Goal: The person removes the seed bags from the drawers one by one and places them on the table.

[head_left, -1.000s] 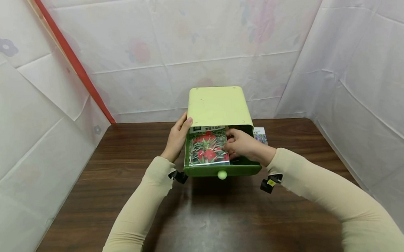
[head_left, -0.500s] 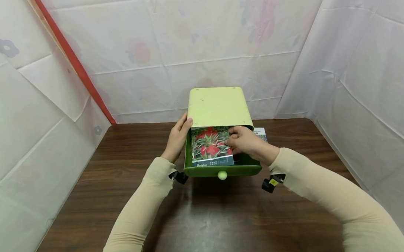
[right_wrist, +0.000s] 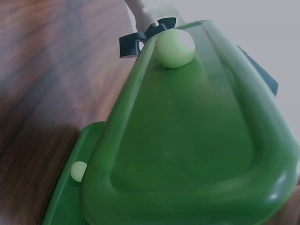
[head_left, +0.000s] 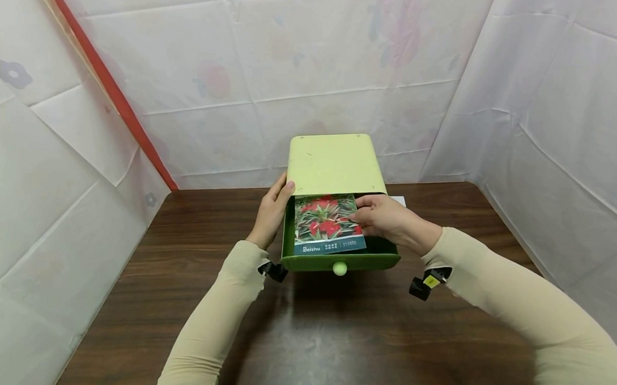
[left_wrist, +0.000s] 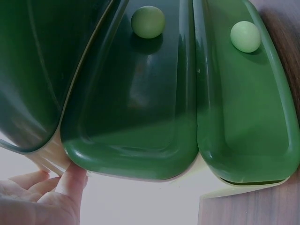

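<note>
A small pale-green drawer cabinet stands at the far middle of the dark wooden table, close to the white sheeted wall. Its top drawer, darker green with a round pale knob, is pulled out toward the near side. A seed packet, printed with red flowers and striped leaves above a blue band, lies tilted inside the open drawer. The right hand reaches in from the right, its curled fingers pinching the packet's right edge. The left hand rests against the cabinet's left side, fingers loosely straight, thumb lying on the top front corner, gripping nothing. A bit of white paper peeks out just behind the right hand.
</note>
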Available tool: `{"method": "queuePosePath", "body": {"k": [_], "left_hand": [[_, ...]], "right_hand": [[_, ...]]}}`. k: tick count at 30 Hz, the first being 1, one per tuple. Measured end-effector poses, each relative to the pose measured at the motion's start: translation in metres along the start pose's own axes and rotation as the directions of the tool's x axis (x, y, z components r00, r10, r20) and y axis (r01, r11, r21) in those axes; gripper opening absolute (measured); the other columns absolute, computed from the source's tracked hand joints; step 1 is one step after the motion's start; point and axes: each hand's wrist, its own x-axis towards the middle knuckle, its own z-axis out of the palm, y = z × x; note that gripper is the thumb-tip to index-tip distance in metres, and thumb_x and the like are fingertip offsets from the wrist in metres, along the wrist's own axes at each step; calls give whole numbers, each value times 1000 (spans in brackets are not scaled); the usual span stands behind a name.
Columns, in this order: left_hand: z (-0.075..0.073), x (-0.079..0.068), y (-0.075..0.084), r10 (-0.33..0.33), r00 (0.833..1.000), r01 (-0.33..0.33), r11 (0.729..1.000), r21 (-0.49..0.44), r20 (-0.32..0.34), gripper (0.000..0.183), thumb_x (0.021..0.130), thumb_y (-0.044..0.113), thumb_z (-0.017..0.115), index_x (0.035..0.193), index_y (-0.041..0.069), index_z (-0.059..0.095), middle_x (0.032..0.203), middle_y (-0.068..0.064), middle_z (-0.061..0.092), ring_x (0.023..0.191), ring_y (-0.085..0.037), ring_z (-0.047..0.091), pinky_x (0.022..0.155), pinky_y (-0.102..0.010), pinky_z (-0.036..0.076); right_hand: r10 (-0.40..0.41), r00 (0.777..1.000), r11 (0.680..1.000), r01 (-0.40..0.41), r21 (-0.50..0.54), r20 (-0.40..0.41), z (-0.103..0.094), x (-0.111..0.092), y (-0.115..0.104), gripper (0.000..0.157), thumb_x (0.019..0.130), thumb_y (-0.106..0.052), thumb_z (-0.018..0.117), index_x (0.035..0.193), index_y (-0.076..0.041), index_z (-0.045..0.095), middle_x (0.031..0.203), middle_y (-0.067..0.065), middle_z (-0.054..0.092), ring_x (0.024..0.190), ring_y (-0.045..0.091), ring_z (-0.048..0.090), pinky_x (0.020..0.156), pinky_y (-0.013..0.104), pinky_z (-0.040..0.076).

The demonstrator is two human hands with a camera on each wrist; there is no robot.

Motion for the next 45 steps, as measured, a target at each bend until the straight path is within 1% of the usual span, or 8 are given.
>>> {"method": "queuePosePath", "body": {"k": [7,11,15,24,28,33,38,45], "left_hand": [[0,1,0,4,1000,-4,1000,12,-1,67,96,62,48,154,36,26,162,12,23,149,-13,23,120,-43,29],[-1,1,1,6,1000,-6,1000,0,9,63,99,55,47,155,35,24,162,12,21,149,-12,23,120,-43,28],[-1,1,2,7,1000,-7,1000,-6,16,60,101,50,45,155,35,23,162,12,20,150,-13,20,121,-44,25],[0,2,0,27,1000,-27,1000,2,7,65,97,59,47,154,34,26,162,11,23,151,-12,19,122,-42,23],[0,2,1,30,1000,-30,999,14,-1,68,97,60,47,155,33,26,162,10,23,151,-14,19,122,-43,23],[-1,2,3,17,1000,-17,1000,17,-8,65,98,58,47,155,33,26,162,10,24,150,-13,21,122,-42,24],[-2,3,4,-17,1000,17,1000,6,-2,61,100,53,46,155,34,25,162,11,22,150,-12,20,121,-40,25],[0,-8,23,-55,998,55,998,8,6,62,103,45,45,157,24,22,164,2,20,149,-20,26,117,-41,34]], "right_hand": [[11,1000,998,-12,54,15,-5,-10,-2,66,102,-11,46,156,3,10,137,20,37,95,12,45,81,21,48],[21,999,999,-23,47,42,-6,-13,-2,65,103,-11,45,156,3,10,141,20,36,85,6,49,79,19,48],[15,997,1000,-15,2,73,-6,-20,-2,64,102,-12,46,155,5,13,154,22,28,92,2,57,82,19,51],[10,993,999,-15,41,120,-12,-36,-4,39,99,-12,55,132,8,49,101,4,72,80,9,68,74,25,58],[20,994,1000,-22,18,112,-16,-42,-2,31,96,-12,60,121,5,56,89,-1,71,72,8,65,66,22,57],[-3,994,1000,4,-3,107,-20,-51,-1,17,94,-13,63,104,0,63,64,-5,53,56,7,47,53,19,41],[-23,990,997,12,78,138,-27,-58,-4,9,96,-13,62,96,-4,63,70,-3,61,59,6,57,56,19,52],[-58,998,986,52,158,30,-43,-59,-8,13,98,-14,61,86,-11,65,67,-5,55,53,3,50,51,17,48]]}}
